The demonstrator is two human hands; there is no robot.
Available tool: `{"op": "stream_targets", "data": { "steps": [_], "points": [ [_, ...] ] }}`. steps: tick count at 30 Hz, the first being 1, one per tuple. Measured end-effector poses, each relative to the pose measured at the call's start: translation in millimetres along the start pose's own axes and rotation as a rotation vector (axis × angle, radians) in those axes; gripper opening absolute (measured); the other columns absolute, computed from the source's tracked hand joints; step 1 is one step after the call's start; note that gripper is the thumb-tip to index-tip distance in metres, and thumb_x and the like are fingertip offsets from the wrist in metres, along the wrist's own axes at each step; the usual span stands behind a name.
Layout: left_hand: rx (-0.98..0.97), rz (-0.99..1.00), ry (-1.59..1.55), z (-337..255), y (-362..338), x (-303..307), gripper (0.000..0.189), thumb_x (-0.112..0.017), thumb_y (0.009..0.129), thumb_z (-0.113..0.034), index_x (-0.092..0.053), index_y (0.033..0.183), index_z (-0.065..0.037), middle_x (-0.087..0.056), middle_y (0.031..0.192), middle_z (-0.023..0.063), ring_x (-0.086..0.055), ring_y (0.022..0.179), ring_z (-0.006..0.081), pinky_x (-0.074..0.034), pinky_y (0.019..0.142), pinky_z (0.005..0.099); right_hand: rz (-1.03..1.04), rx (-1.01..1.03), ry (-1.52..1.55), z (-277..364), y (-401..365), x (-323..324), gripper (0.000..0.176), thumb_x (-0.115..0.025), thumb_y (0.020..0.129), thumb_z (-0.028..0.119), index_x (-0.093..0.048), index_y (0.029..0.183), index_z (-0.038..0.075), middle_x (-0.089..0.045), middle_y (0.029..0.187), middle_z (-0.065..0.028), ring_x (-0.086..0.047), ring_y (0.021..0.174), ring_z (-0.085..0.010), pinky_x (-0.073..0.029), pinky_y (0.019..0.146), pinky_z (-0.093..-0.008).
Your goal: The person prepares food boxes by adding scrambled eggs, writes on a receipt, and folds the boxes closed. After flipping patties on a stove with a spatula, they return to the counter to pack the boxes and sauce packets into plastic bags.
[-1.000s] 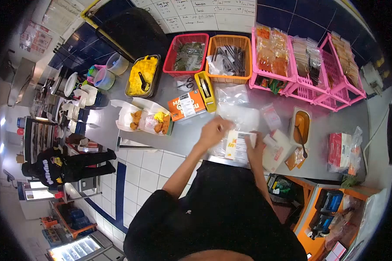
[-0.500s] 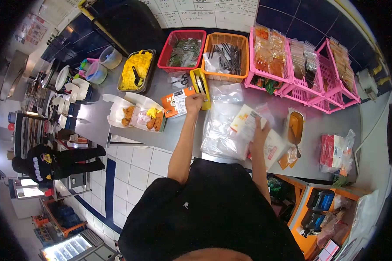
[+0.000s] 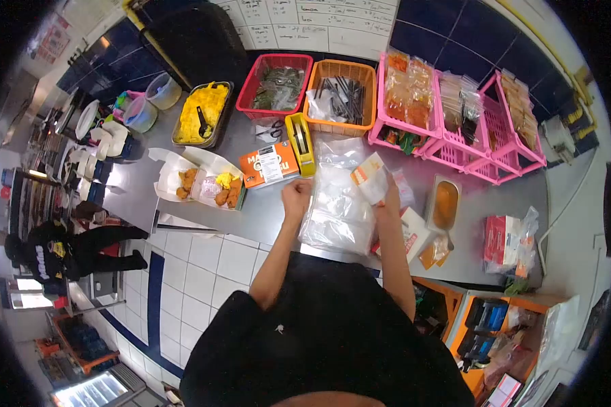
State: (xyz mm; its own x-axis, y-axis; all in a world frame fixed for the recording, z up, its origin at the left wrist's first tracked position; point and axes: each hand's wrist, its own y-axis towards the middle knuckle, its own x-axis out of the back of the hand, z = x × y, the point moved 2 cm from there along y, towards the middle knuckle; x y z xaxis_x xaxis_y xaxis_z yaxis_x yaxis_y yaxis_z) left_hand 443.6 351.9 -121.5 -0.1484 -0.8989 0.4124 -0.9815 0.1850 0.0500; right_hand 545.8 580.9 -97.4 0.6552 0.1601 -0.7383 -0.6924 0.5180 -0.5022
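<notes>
Head view, looking down on a brushed steel counter: the right hand pinches a flat white paper packet with an orange-printed band by its near right end, thumb and fingers closed on it. That packet is held over the right edge of a stack of clear plastic bags, which lies along the counter's near edge; whether the packet touches the bags cannot be told. Its long axis seems to slant from far left to near right, running back toward the right hand, though the fingers hide part of that end. From the left hand, the packet lies to the right and slightly farther from the counter's near edge, with the bag stack between, so the right hand is plainly the nearer one. The left hand sits just beside the stack's left edge, fingers curled in and pressed together; whether something thin is caught between them cannot be made out. Beyond the left hand, toward the counter's far edge, stand a yellow tape dispenser and, to its left, an orange cardboard box with a white label.
</notes>
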Motion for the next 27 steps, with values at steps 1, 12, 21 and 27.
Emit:
{"op": "stream_targets", "data": {
  "steps": [1, 12, 21, 27],
  "points": [
    [-0.118, 0.089, -0.276, -30, -22, 3, 0.009, -0.065, 0.086, -0.007, -0.073, 0.085, -0.002, -0.072, 0.082, 0.0095, -0.067, 0.069, 0.0152, -0.05, 0.061, 0.0277, -0.027, -0.013, -0.056, 0, -5, 4, 0.037, -0.051, 0.099, 0.031, -0.052, 0.126, 0.005, -0.064, 0.117, -0.0112, -0.069, 0.097, -0.0246, -0.06, 0.075, -0.0383],
    [-0.272, 0.352, -0.255, -174, -74, -4, 0.026, -0.076, 0.08, -0.011, -0.051, 0.086, -0.005, -0.065, 0.072, 0.0103, -0.06, 0.057, 0.0201, -0.046, 0.054, 0.0314, 0.057, -0.05, -0.2, 26, -83, -46, 0.037, -0.049, 0.1, 0.033, -0.053, 0.123, 0.004, -0.066, 0.113, -0.0125, -0.069, 0.094, -0.0258, -0.059, 0.075, -0.0378],
    [-0.6, -0.005, -0.068, -172, -112, 8, 0.039, -0.085, 0.071, -0.027, -0.052, 0.069, -0.007, -0.056, 0.064, 0.0052, -0.055, 0.056, 0.0194, -0.045, 0.051, 0.0312, 0.091, -0.045, -0.388, 29, -135, -60, 0.039, -0.051, 0.1, 0.034, -0.056, 0.123, 0.004, -0.066, 0.116, -0.0108, -0.067, 0.098, -0.0245, -0.056, 0.078, -0.0364],
    [-0.713, -0.175, 0.011, -142, -139, 60, 0.044, -0.088, 0.064, -0.035, -0.052, 0.067, -0.011, -0.052, 0.062, 0.0027, -0.053, 0.055, 0.0199, -0.043, 0.051, 0.0311, 0.054, -0.337, -0.526, 1, -176, -51, 0.041, -0.051, 0.098, 0.04, -0.059, 0.121, 0.007, -0.067, 0.107, -0.0077, -0.065, 0.084, -0.0216, -0.053, 0.054, -0.035]
  ]
}}
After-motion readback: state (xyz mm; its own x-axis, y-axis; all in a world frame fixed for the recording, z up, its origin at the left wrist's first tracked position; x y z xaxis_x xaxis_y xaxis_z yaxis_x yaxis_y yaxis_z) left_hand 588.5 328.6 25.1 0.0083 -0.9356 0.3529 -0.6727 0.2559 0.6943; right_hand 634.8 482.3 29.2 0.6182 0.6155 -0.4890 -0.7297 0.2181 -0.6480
